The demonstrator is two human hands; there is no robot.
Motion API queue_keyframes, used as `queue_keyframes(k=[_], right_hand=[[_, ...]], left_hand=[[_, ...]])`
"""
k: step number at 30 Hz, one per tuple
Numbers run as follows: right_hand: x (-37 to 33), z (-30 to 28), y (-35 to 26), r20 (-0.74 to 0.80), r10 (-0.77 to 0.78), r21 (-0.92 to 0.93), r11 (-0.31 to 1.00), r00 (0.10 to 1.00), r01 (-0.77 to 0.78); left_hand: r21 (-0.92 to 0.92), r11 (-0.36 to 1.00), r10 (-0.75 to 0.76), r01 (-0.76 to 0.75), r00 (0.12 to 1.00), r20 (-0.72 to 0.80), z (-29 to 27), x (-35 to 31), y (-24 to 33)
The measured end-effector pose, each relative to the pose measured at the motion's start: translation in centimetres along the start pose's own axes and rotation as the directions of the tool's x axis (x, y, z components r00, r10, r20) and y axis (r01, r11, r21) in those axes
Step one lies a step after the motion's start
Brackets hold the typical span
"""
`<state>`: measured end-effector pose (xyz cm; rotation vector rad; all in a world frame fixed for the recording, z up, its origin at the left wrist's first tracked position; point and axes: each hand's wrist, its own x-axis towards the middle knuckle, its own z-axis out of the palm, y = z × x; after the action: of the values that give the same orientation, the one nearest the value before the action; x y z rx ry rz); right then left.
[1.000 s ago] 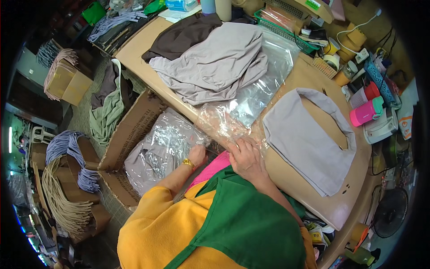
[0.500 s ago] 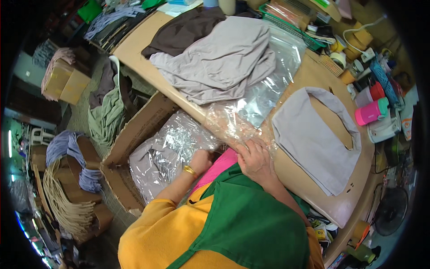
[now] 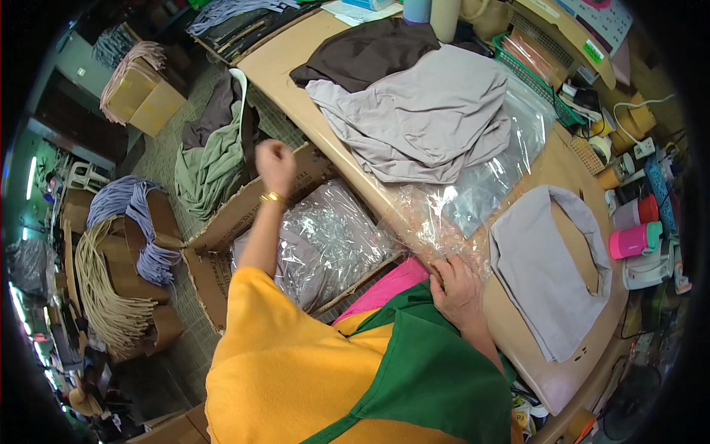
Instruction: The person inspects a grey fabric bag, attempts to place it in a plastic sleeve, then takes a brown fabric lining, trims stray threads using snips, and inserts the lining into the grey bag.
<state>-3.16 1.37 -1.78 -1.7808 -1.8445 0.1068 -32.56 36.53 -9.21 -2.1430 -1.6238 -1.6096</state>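
Left hand near carton, fingers curled, palm hidden: cannot tell if holding. Right hand by clear plastic, fingers bent, grip unclear.

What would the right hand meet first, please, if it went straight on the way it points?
The right hand would likely meet the clear plastic on the table just ahead; whether they already touch is unclear.

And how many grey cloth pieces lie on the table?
2: the crumpled grey cloth at the far side and the flat grey cloth on the right. More may be hidden beneath the crumpled one.
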Motion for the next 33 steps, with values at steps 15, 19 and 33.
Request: queue_keyframes(k=[15,19,33], right_hand=[[0.8,-0.9,-0.5,0.079,0.066,-0.087,0.994,0.995,-0.059],[0.5,-1.4,-0.2,0.103,0.008,-0.066,0.998,0.995,-0.001],[0.5,-0.2,-0.2,0.120,0.084,-0.078,0.994,0.989,-0.075]], left_hand=[[0.474,0.698,-0.652,0.537,0.750,0.110,4.3,13.2,-18.4],[0.391,0.823,-0.524,0.412,0.817,0.241,1.7,12.8,-24.3],[0.517,0.854,-0.209,0.053,0.946,0.248,-0.5,2.2,-11.4]])
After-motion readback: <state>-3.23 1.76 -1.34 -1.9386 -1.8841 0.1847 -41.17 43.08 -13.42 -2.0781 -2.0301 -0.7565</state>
